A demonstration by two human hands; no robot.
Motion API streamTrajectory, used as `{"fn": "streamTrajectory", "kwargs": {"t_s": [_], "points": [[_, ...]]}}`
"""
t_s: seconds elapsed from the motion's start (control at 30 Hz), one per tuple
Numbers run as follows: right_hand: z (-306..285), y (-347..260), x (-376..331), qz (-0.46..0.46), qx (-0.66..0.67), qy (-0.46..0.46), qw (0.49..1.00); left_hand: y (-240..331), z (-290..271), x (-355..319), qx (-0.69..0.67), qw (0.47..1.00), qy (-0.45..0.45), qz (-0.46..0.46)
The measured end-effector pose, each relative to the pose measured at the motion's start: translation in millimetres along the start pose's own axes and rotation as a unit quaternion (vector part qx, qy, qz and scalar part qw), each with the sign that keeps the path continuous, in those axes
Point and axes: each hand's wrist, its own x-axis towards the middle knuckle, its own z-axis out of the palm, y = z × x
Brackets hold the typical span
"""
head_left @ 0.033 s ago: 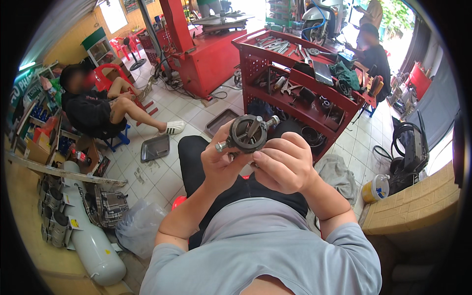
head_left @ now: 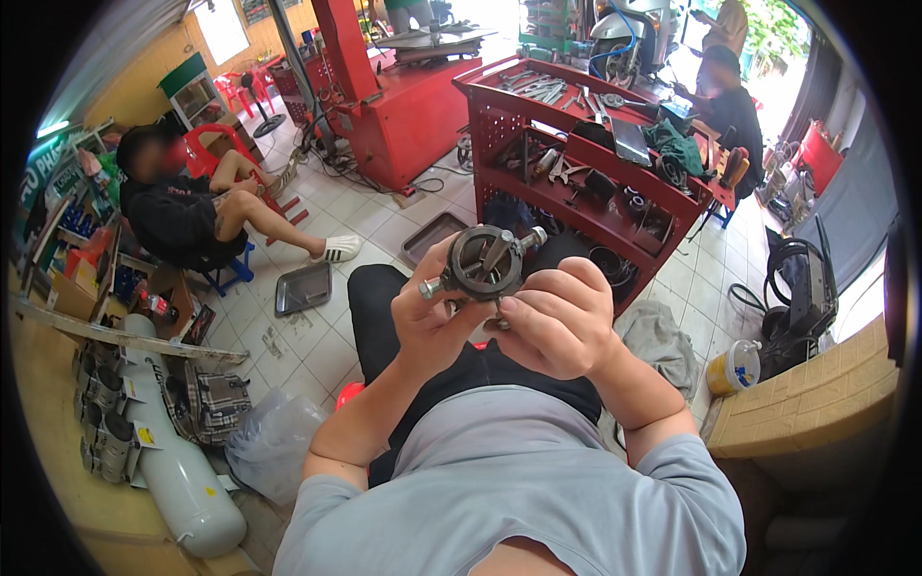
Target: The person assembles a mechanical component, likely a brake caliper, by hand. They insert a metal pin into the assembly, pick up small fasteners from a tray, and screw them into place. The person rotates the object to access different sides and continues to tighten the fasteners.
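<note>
A dark round metal ring (head_left: 485, 291) with bolts sticking out of its sides is held up in front of my lap. A metal rod (head_left: 498, 252) slants across its opening. My left hand (head_left: 429, 312) is closed around the ring's left side, beside one bolt head (head_left: 432, 287); another bolt (head_left: 532, 239) points to the upper right. My right hand (head_left: 562, 320) is closed at the ring's near right edge, its thumb and fingers pinching what looks like a bolt, mostly hidden by the fingers.
Ahead stands a red tool cart (head_left: 576, 154) with wrenches. Metal trays (head_left: 303, 291) lie on the tiled floor. A seated person (head_left: 182, 206) is at the left, another (head_left: 735, 115) beyond the cart. A white cylinder (head_left: 182, 461) lies at lower left; a bucket (head_left: 733, 370) stands right.
The ring has tilted slightly, so its opening and the rod inside show at a different angle. My right fingertips have shifted a little, and a bit of metal now shows by them.
</note>
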Motion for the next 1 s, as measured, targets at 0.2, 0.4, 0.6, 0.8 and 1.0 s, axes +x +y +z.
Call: {"fn": "streamTrajectory", "kwargs": {"t_s": [0.2, 0.4, 0.6, 0.8, 1.0], "points": [[-3.4, -0.2, 7.2, -0.039, 0.034, 0.027, 0.998, 7.3, 3.4, 6.5, 0.002, 0.998, -0.036, 0.049], [-0.4, -2.1, 5.7, -0.045, 0.017, 0.043, 0.998, 6.7, 2.1, 7.0, -0.003, 0.997, -0.045, 0.066], [-4.6, -2.7, 4.4, -0.021, 0.004, 0.035, 0.999, 7.1, 0.9, 7.4, 0.002, 0.997, -0.035, 0.071], [-11.3, -3.1, 0.8, 0.008, -0.033, 0.001, 0.999, 10.1, 2.2, 6.8, 0.000, 0.998, -0.030, 0.061], [-3.8, 0.1, 4.5, -0.064, -0.001, 0.029, 0.998, 8.0, 2.0, 4.0, 0.043, 0.997, -0.014, 0.061]]}}
